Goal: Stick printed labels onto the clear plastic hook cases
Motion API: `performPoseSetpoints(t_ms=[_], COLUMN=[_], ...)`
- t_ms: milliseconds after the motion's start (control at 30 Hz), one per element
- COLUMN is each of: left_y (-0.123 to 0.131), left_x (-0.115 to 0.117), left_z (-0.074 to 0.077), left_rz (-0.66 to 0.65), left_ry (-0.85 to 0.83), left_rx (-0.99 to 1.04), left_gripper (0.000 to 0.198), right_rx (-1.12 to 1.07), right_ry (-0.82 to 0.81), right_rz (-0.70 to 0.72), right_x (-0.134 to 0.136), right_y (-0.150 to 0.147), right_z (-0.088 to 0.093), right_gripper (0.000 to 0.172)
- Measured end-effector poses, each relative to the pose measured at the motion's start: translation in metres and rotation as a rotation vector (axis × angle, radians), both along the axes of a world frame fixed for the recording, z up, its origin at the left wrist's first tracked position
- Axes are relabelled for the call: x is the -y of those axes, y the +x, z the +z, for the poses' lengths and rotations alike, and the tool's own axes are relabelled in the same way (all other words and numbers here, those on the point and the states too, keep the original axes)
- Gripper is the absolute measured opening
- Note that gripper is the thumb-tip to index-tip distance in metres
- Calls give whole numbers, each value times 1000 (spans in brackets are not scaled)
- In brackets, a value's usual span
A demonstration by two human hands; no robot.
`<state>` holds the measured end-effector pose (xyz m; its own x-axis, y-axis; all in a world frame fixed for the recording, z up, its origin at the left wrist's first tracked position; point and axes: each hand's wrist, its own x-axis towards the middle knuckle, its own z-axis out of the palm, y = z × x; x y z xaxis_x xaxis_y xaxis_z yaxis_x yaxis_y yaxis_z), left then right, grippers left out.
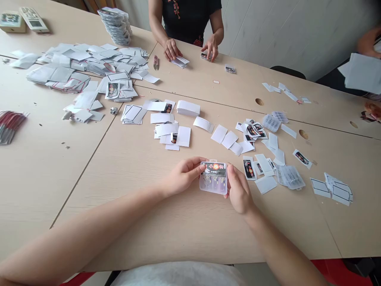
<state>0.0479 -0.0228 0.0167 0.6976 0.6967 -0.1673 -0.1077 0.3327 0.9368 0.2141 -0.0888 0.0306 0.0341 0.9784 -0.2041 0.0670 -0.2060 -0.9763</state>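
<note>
Between my two hands is a small clear plastic box [213, 183] with a black label along its top part and little hook-like pieces inside. My left hand [187, 174] grips its left edge, the thumb lying on the label. Closed on the right edge is my right hand [239, 190], thumb along the side and fingers partly hidden behind. Just beyond the box lie white label slips [203, 124] and a pile of black printed labels [253, 130]. Several more clear boxes [290, 177] lie to the right of my right hand.
Across the table a co-worker's hands [172, 49] handle slips and a box. A large heap of white slips [68, 67] covers the left back, with stacked clear boxes [115, 26] behind. Red-handled snips [156, 62] lie near the co-worker. Another person holds papers [363, 73] at the right.
</note>
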Motion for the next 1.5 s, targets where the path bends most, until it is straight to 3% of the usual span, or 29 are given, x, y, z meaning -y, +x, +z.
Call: performPoseSetpoints(t_ms=[167, 300, 533, 833, 1233, 1500], left_y=[1, 2, 0, -3, -3, -14], left_x=[1, 2, 0, -3, -3, -17], left_z=[-3, -1, 6, 7, 17, 19], left_rz=[-5, 25, 36, 63, -90, -10], left_ry=[26, 32, -5, -41, -55, -100], left_rx=[1, -24, -48, -66, 117, -90], left_gripper=[34, 35, 34, 34, 33, 37], right_rx=[153, 258, 1, -206, -311, -416], right_ry=[31, 57, -55, -56, -8, -50], right_rz=[7, -38, 74, 54, 109, 70], right_x=[0, -3, -6, -11, -14, -16], right_y=[-6, -7, -2, 0, -8, -5], right_z=[9, 2, -1, -4, -16, -18], right_gripper=[30, 27, 34, 44, 41, 41])
